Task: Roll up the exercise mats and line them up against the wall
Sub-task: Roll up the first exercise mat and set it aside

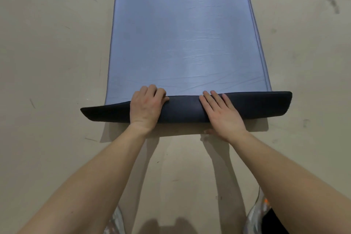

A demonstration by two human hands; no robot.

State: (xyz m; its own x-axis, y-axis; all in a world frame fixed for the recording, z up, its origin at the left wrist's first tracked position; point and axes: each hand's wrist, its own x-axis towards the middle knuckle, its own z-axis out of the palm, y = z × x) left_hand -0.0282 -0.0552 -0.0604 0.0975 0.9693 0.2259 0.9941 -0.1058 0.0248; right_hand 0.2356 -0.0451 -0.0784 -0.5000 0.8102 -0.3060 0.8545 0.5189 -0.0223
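Blue foam exercise mat (186,34) lies on the beige floor (47,53), running to 12 o'clock, near end turned over. Left hand (146,106) curls round the fold; right hand (222,114) presses flat-fingered. Risk: uneven pushing could skew the roll, loosening it.

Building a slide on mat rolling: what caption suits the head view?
Left hand grips, right hand presses the first fold of a blue mat on the floor.

Bare floor (47,62) lies open at 9 and 3 o'clock of the mat (186,34), and at 6 between the forearms (106,167). Toward 12 the mat's flat surface gives free passage. Its dark fold (266,104) makes a low ridge crossing from 9 to 3.
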